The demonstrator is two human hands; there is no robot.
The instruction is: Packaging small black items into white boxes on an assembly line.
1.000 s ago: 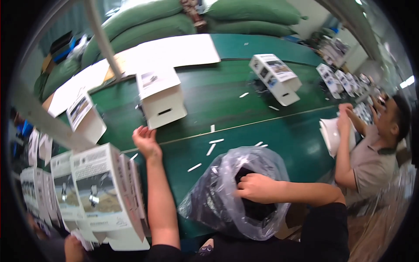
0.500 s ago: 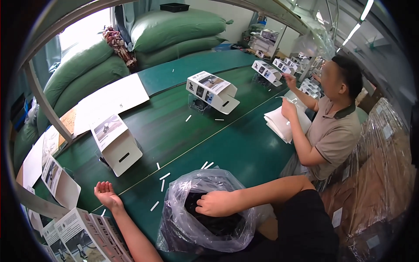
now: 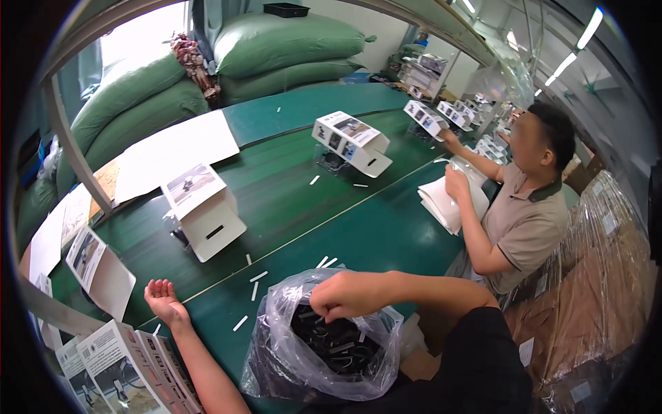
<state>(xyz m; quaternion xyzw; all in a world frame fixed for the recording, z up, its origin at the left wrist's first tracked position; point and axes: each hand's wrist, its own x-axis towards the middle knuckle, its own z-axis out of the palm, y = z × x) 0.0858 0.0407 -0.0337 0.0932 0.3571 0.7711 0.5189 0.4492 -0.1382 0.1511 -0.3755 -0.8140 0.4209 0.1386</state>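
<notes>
My right hand is closed, fingertips pointing down, just over the mouth of a clear plastic bag. Whatever its fingers pinch I cannot make out. Inside the bag lie many small black parts, some with a cord-like look. My left hand rests palm up at the belt's near edge, fingers spread slightly and holding nothing. Beyond it, a white printed carton with its end flap out sits on the green belt. Another such carton is to its left, and a third carton lies farther right.
Several printed cartons stand together at the lower left. Loose white strips are scattered near the bag. A co-worker on the right has white sheets in front. Green sacks fill the back; wrapped brown bundles stand right.
My right hand has come up out of the bag, uncovering the black parts. The cartons have shifted rightward along the belt. The co-worker's far hand has moved down beside a carton.
</notes>
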